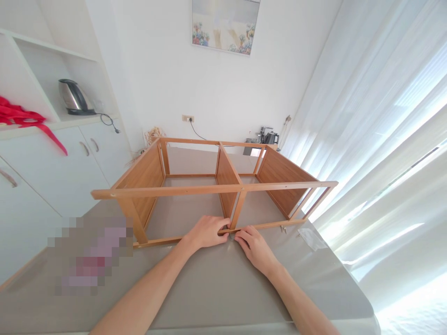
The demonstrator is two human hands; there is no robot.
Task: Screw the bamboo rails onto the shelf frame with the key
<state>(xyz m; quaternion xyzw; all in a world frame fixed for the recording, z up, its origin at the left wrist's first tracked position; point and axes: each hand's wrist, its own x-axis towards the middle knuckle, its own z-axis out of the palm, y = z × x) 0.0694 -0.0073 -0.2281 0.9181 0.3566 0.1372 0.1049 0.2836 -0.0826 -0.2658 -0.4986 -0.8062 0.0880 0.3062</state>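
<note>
A wooden shelf frame (195,189) lies on its side on a table with a grey-beige cover (223,288). My left hand (209,231) is closed around the frame's near bottom rail, just left of the middle upright (239,209). Its thumb is below the rail and its fingers are above. On the other side of that joint, my right hand (252,242) has its fingers pinched together against the rail. A tiny greyish thing shows between the two hands, too small to name. What the right fingertips hold is hidden.
Several small screws (283,229) and a clear plastic bag (313,238) lie to the right of the frame. A blurred-out pinkish patch covers the table at left. White cabinets with a kettle (75,97) stand left; a white curtain (384,153) hangs right.
</note>
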